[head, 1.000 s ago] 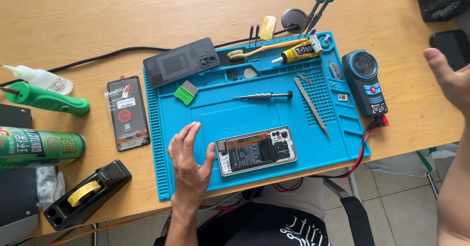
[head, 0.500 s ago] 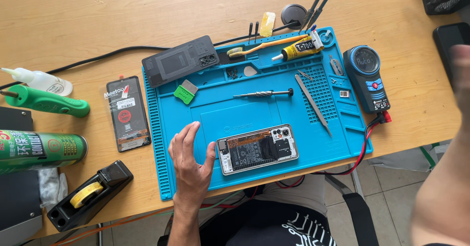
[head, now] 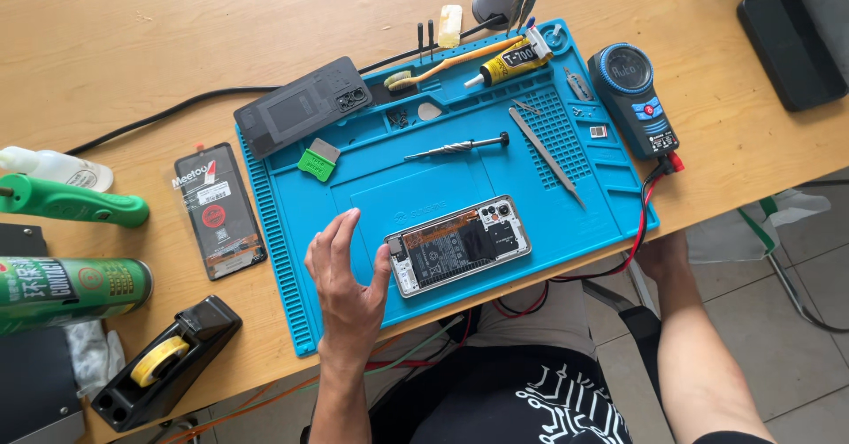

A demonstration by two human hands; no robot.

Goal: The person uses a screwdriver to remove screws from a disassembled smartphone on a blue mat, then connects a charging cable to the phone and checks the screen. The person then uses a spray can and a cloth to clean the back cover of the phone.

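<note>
- The left hand lies flat on the blue repair mat, fingers spread and pointing up the mat, thumb touching the left short edge of the opened phone; it grips nothing
- The opened phone lies face down, back cover off, on the near middle of the mat; its long axis runs left to right, tilted a little so the right end sits farther from the person, with the camera end at the right
- The right hand is below the near edge of the tabletop, beside the mat's right corner; its fingers are hidden, so I cannot tell its state
- Above the phone a screwdriver lies nearly parallel to it, tip to the left, and tweezers lie diagonally to the right
- The removed back cover rests on the mat's far left corner
</note>
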